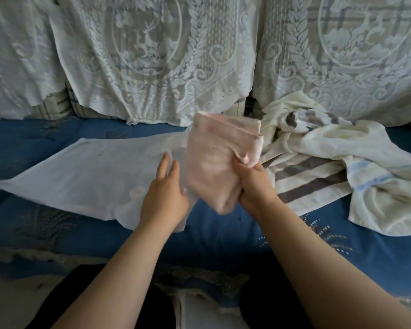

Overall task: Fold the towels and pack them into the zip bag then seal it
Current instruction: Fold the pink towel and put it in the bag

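Observation:
My right hand (252,184) grips a folded pink towel (214,162) by its right edge and holds it upright above the seat. The frosted white zip bag (81,174) lies flat to the left, its right end under the towel. My left hand (165,195) rests at that end of the bag with fingers stretched out, just left of the towel; the thumb is hidden, so a grip on the film cannot be made out. A crumpled cream towel with grey stripes (318,176) lies to the right, and a cream towel with pale blue stripes (377,176) is heaped over it.
Everything lies on a blue patterned sofa seat (223,236). White lace covers (152,55) hang over the backrest behind. My dark-clothed lap fills the bottom of the view, with the seat's front edge just beyond it.

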### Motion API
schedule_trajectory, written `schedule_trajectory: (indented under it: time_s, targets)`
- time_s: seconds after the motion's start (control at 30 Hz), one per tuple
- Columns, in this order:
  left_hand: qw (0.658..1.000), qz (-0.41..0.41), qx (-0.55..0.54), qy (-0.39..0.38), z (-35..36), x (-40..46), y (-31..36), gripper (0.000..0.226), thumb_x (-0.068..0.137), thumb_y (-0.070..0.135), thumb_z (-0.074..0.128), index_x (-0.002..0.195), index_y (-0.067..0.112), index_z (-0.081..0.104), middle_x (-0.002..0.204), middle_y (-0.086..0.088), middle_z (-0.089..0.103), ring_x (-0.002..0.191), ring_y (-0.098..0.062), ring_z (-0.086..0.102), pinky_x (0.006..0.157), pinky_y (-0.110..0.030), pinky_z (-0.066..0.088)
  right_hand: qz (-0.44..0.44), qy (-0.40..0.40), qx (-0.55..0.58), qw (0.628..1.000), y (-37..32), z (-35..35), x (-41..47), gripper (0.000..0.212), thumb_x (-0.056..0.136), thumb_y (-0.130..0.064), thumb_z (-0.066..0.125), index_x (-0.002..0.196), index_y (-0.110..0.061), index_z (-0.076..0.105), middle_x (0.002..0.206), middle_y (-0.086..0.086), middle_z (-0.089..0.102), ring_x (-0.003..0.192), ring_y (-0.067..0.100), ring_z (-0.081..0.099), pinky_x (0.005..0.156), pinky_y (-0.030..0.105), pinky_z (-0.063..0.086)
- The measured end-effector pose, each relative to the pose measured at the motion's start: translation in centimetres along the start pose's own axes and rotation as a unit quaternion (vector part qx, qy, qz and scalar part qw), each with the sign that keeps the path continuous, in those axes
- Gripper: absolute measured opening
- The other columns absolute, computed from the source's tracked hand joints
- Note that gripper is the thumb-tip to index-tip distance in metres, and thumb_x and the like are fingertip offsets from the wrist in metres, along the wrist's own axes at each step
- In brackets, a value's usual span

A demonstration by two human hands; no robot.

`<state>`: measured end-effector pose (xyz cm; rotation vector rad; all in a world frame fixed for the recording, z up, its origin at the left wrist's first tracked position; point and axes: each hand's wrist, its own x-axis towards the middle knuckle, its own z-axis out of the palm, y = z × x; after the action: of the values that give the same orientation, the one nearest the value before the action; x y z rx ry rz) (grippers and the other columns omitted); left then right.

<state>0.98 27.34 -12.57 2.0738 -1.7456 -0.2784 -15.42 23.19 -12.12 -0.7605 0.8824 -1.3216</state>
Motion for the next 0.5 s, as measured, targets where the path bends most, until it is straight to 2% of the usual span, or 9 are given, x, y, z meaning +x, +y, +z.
schedule_trajectory:
  time_s: [0.1,0.13,0.2,0.27,0.33,0.37,0.4,0.43,0.5]
  targets:
    - [0.999,-0.033,0.018,0.001,-0.4,-0.1,-0.3,0.068,0.093,0.014,0.043,0.151,0.027,0.011,0.159,0.008,-0.015,0.106,-0.028,0.055,0.067,-0.032,0.044,0.196,0.019,-0.075,0.977,1.4,-0.1,-0.1,0.028,0.096,-0.008,0.051,0.123,-0.001,0.051,0.092,0.010,0.065,0.085,0.026,0.064,0.077,0.043,0.052]
    - [0.998,-0.031,0.042,0.021,-0.5,0.0,-0.4,0.065,0.093,0.018,0.046,0.150,0.029,0.017,0.158,0.005,-0.016,0.112,-0.029,0.050,0.071,-0.034,0.046,0.236,0.012,-0.136,0.962,1.7,-0.2,-0.2,0.029,0.097,-0.008,0.050,0.125,0.000,0.049,0.097,0.012,0.065,0.093,0.029,0.062,0.083,0.045,0.050]
    - [0.988,0.021,0.109,0.103,-0.5,0.7,-0.7,0.052,0.089,0.022,0.054,0.140,0.026,0.041,0.160,-0.004,-0.007,0.128,-0.033,0.031,0.086,-0.041,0.044,0.220,-0.029,-0.321,0.920,2.1,-0.7,0.1,0.035,0.098,-0.005,0.044,0.132,0.001,0.044,0.113,0.017,0.061,0.111,0.033,0.056,0.096,0.046,0.046]
    - [0.975,0.066,0.130,0.168,-0.9,1.6,-1.0,0.036,0.085,0.018,0.060,0.121,0.020,0.060,0.158,-0.011,0.013,0.130,-0.036,0.029,0.090,-0.045,0.043,0.138,-0.104,-0.568,0.805,2.5,-1.1,0.6,0.041,0.096,-0.005,0.043,0.137,-0.003,0.041,0.131,0.018,0.053,0.121,0.034,0.051,0.101,0.041,0.042]
    - [0.978,0.074,0.106,0.161,-1.4,2.6,-1.3,0.033,0.085,0.011,0.056,0.116,0.018,0.064,0.151,-0.011,0.032,0.123,-0.037,0.038,0.088,-0.045,0.046,0.096,-0.136,-0.714,0.680,3.2,-1.8,0.6,0.038,0.094,-0.010,0.043,0.132,-0.007,0.043,0.127,0.013,0.056,0.115,0.030,0.055,0.089,0.035,0.044]
    - [0.984,0.069,0.086,0.143,-1.5,2.9,-1.4,0.038,0.086,0.009,0.053,0.122,0.018,0.060,0.144,-0.011,0.041,0.118,-0.037,0.042,0.086,-0.046,0.047,0.085,-0.127,-0.740,0.655,3.6,-2.1,0.6,0.036,0.093,-0.013,0.042,0.129,-0.009,0.044,0.121,0.011,0.059,0.110,0.029,0.057,0.082,0.034,0.043]
    - [0.988,0.063,0.065,0.125,-1.6,3.1,-1.4,0.046,0.087,0.007,0.049,0.131,0.020,0.052,0.135,-0.012,0.047,0.112,-0.036,0.047,0.084,-0.046,0.048,0.062,-0.119,-0.742,0.657,3.8,-2.3,0.6,0.034,0.092,-0.013,0.042,0.126,-0.011,0.044,0.116,0.009,0.062,0.106,0.029,0.059,0.079,0.033,0.042]
    - [0.992,0.055,0.041,0.109,-1.7,3.0,-1.3,0.055,0.087,0.005,0.046,0.140,0.022,0.040,0.128,-0.013,0.051,0.108,-0.037,0.052,0.082,-0.046,0.048,0.025,-0.113,-0.717,0.687,3.9,-2.1,0.5,0.034,0.090,-0.013,0.042,0.124,-0.014,0.046,0.113,0.008,0.064,0.103,0.029,0.060,0.079,0.033,0.044]
    - [0.996,0.027,0.004,0.087,-1.9,2.7,-0.9,0.069,0.089,0.004,0.044,0.149,0.024,0.017,0.120,-0.015,0.056,0.102,-0.038,0.057,0.078,-0.044,0.046,-0.040,-0.097,-0.598,0.794,3.9,-1.4,0.3,0.035,0.087,-0.016,0.045,0.120,-0.025,0.051,0.108,0.001,0.068,0.101,0.024,0.062,0.084,0.037,0.049]
